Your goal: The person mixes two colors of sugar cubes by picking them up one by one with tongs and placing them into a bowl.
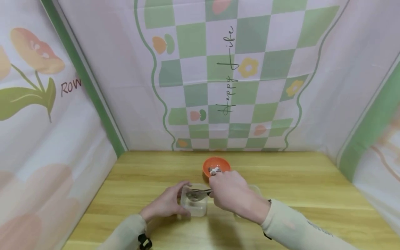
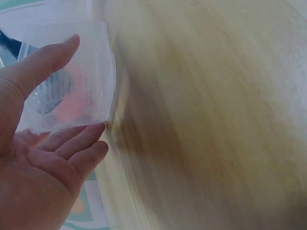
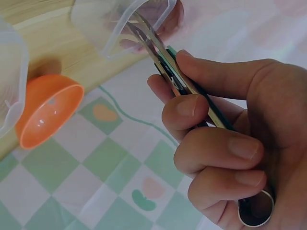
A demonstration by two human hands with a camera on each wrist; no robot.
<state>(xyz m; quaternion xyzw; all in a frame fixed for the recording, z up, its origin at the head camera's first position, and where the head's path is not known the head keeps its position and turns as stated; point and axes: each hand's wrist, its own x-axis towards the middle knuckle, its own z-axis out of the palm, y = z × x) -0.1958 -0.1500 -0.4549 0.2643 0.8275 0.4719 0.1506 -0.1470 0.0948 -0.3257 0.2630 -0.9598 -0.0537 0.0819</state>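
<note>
My left hand (image 1: 168,201) holds a clear square plastic container (image 1: 197,209) by its side, thumb on one wall and fingers on another in the left wrist view. In my right hand (image 1: 229,191) is a pair of metal tongs (image 3: 167,67), the fingers curled round its arms. A ring shows at the handle end, under the little finger. The broad slotted metal head (image 1: 196,195) of the tongs is over and inside the container's mouth. Just beyond the right hand stands an orange bowl (image 1: 212,160) with small white and grey bits in it.
A second clear plastic container (image 3: 12,72) stands to the right, mostly hidden behind the right hand and forearm in the head view. Everything stands on a wood-grain table (image 1: 150,170). Printed cloth walls (image 1: 150,132) rise at the back and sides.
</note>
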